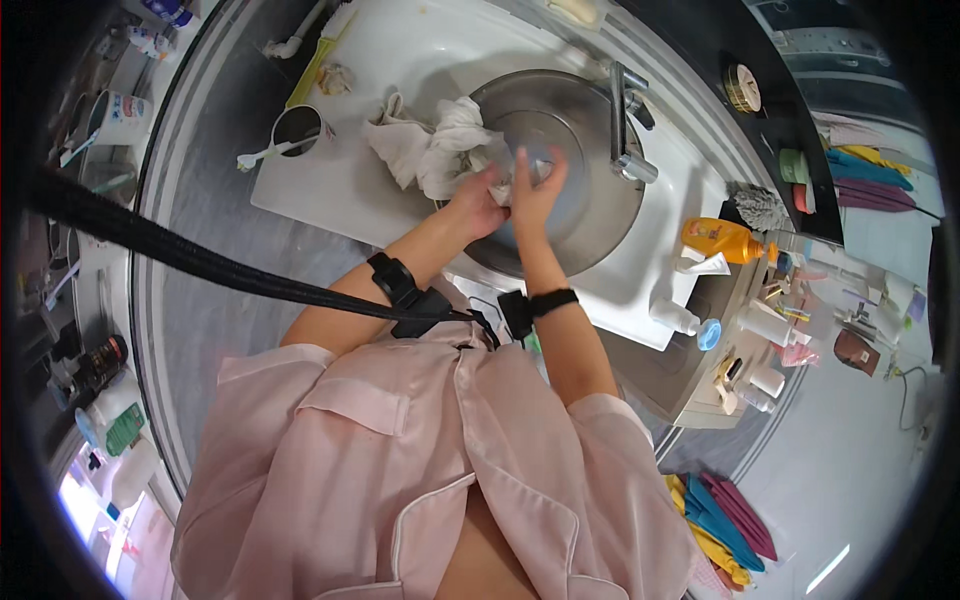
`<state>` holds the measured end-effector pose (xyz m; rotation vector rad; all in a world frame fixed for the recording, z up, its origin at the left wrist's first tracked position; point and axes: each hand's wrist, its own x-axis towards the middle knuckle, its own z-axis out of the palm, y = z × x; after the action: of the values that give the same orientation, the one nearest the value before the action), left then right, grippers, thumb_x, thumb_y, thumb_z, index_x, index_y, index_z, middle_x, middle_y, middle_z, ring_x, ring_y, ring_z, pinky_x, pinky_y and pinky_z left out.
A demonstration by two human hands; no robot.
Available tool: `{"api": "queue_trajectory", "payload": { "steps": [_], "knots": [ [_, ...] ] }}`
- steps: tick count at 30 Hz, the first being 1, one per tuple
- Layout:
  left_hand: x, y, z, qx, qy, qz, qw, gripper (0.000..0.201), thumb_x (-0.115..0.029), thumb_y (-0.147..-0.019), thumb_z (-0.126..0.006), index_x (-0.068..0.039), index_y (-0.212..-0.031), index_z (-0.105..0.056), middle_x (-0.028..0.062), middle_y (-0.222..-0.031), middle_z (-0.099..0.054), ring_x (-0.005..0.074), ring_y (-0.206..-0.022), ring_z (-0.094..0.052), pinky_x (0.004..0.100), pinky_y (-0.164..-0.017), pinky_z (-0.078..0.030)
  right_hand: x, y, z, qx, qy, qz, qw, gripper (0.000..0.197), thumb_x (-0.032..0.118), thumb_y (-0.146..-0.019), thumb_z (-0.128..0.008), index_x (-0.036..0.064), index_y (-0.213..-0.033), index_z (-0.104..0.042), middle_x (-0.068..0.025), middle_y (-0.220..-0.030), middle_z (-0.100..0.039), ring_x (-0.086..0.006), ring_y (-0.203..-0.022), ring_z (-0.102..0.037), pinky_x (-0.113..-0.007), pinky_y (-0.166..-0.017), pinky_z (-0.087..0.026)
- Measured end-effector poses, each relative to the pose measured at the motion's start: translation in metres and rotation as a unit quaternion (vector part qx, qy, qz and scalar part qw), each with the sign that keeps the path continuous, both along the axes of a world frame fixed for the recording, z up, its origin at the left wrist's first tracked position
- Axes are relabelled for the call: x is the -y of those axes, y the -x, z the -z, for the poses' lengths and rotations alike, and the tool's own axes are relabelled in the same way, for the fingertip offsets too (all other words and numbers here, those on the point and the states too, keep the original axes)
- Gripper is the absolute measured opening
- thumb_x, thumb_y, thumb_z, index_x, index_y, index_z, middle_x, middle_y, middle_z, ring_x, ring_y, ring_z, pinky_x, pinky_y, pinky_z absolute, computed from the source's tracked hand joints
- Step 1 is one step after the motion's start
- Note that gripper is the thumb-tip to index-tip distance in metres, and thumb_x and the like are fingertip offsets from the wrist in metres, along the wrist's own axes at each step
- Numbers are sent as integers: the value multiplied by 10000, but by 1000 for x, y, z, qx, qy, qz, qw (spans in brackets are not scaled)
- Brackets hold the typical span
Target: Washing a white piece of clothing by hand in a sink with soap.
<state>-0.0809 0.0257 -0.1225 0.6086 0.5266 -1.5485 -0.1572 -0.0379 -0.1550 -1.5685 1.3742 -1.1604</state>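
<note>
Over the near side of a round metal sink basin (620, 225), my two hands are close together on a damp-looking white cloth (455, 140). My left hand (478, 207) is closed around the gathered end of it. Beside it, my right hand (536, 192) grips a bit of the same cloth, its fingers bent upward and partly hiding what lies between them. Most of the cloth is bunched over the basin's left rim and spreads onto the white counter (330, 195). Water seems to lie in the basin's bottom.
A chrome faucet (630, 165) stands at the basin's right. On the left are a cup (300, 130) with a toothbrush and a yellow-green brush handle (308, 72). An orange pump bottle (722, 240) and a white bottle (675, 316) lie right. A black strap (230, 268) crosses the view.
</note>
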Motion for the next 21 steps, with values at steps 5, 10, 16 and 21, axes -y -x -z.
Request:
{"api": "queue_trajectory", "payload": {
  "steps": [5, 10, 16, 21],
  "knots": [
    [-8, -14, 1, -121, 54, 68, 989, 569, -539, -895, -304, -57, -1182, -394, 116, -1105, -514, 245, -1064, -483, 400, -964, -343, -47, 3, -48, -177, 45, -102, 978, 227, 182, -740, -674, 30, -759, -506, -175, -839, -466, -330, -751, -470, -377, -685, -401],
    [-4, -14, 21, 40, 32, 86, 995, 564, -561, -877, -341, -43, -1041, -491, 92, -966, -561, 216, -873, -553, 358, -772, -453, -73, -7, -69, -171, 108, -166, 965, 211, 90, -699, -657, 39, -625, -466, -132, -677, -460, -288, -627, -466, -374, -564, -389],
    [-8, 2, 43, 88, -22, 59, 994, 392, -453, -891, -422, -90, -1004, -515, 45, -864, -572, 169, -704, -570, 294, -600, -477, -59, -9, -59, -240, 168, -206, 934, 207, 137, -717, -656, 60, -618, -491, -136, -670, -512, -338, -648, -516, -398, -617, -426],
    [9, 20, 22, 98, -24, -72, 992, 385, -408, -898, -417, -58, -1038, -492, 59, -855, -573, 187, -718, -580, 341, -621, -487, 16, -8, -24, -283, 104, -176, 937, 210, 232, -745, -633, 82, -635, -536, -182, -847, -575, -405, -738, -572, -454, -653, -451]
  ]
}}
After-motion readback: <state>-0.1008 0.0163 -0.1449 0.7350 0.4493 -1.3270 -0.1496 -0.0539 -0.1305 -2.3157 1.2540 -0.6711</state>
